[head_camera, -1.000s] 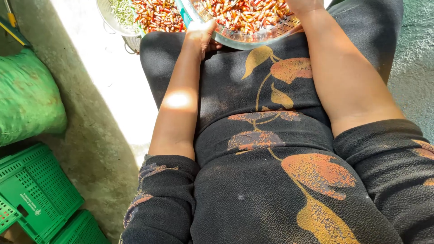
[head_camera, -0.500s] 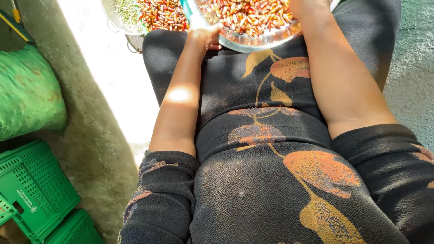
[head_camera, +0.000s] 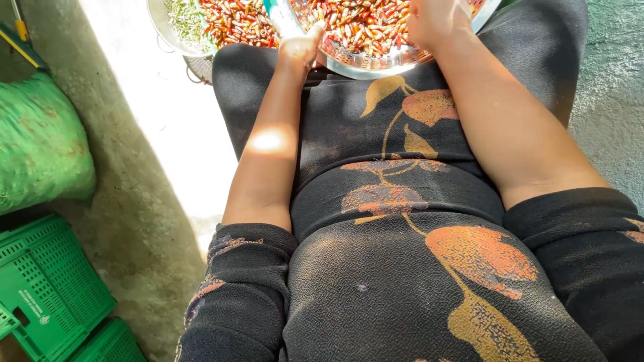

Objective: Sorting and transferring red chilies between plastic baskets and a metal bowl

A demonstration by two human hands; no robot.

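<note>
Bowl (head_camera: 376, 64) of red chillies sits nearer on the lap than a second ago — left hand (head_camera: 302, 47) grips its rim, right hand (head_camera: 433, 20) closed over chillies (head_camera: 362, 23) inside.

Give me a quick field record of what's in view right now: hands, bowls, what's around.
left hand: rests on the near rim of the glass bowl; whether it grips anything cannot be told
right hand: over the chillies in the bowl, fingers cut off by the frame edge
glass bowl: on the lap, full of red chillies
metal bowl: on the floor to the left, holds chillies and green stems
surroundings: green sack, green crates, concrete floor
</note>
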